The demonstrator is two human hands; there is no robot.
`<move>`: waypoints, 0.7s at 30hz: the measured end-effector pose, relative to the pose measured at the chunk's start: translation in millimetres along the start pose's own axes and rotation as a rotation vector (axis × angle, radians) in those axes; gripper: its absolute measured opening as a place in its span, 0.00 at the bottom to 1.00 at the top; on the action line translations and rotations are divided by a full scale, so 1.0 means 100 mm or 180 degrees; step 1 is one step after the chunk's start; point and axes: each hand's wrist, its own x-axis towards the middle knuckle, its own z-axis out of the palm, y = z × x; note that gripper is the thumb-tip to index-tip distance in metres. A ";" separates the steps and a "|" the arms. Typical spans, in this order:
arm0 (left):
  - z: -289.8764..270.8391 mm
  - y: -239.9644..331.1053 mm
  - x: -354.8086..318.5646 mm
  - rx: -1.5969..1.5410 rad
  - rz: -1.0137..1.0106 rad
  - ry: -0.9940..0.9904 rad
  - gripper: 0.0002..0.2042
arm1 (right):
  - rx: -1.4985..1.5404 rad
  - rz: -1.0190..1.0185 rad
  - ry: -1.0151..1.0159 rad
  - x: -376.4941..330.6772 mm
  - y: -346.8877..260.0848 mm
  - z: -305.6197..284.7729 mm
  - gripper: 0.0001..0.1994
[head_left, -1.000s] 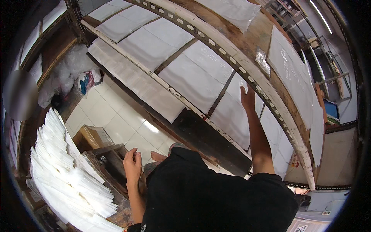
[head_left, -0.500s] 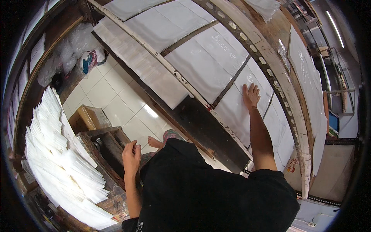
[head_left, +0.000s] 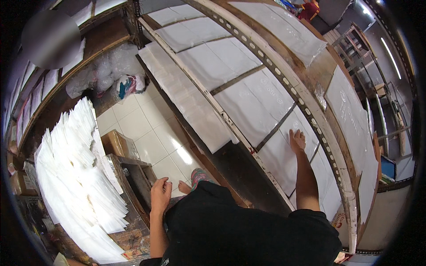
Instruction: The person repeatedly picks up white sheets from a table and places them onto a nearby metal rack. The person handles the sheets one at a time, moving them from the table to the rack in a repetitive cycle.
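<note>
My right hand [head_left: 297, 140] reaches out flat onto a stack of white packets [head_left: 284, 155] lying on a shelf of the wooden rack [head_left: 284, 73]; the fingers are spread and nothing is gripped. My left hand [head_left: 160, 194] hangs low beside my black shirt, fingers loosely curled and holding nothing, just over the edge of a dark wooden stand [head_left: 133, 177]. A big fanned pile of white sheets [head_left: 80, 177] lies to the left of that hand.
More white packets [head_left: 230, 57] fill the rack's other shelves, divided by perforated metal rails [head_left: 266, 57]. A cardboard box [head_left: 119, 144] sits on the white tiled floor [head_left: 146, 128]. Plastic bags [head_left: 111, 75] are bundled under the left shelving. My foot [head_left: 195, 177] shows below.
The view has tilted and shifted. My right hand has come down along the rack onto a lower stack of packets. My left hand stays low by the stand.
</note>
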 end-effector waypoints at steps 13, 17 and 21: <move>-0.37 -0.11 -0.20 -0.0219 -0.0166 0.0622 0.14 | 0.1816 -0.2261 0.1306 1.16 -0.45 0.03 0.21; -0.41 -0.09 -0.26 -0.0048 -0.0278 0.0791 0.14 | 0.3324 -0.2690 -0.0002 -0.07 -2.28 -0.47 0.24; -0.52 0.03 -0.37 -0.0171 -0.0256 0.1181 0.14 | 0.3508 -0.3356 -0.0975 -1.25 -3.35 -0.56 0.20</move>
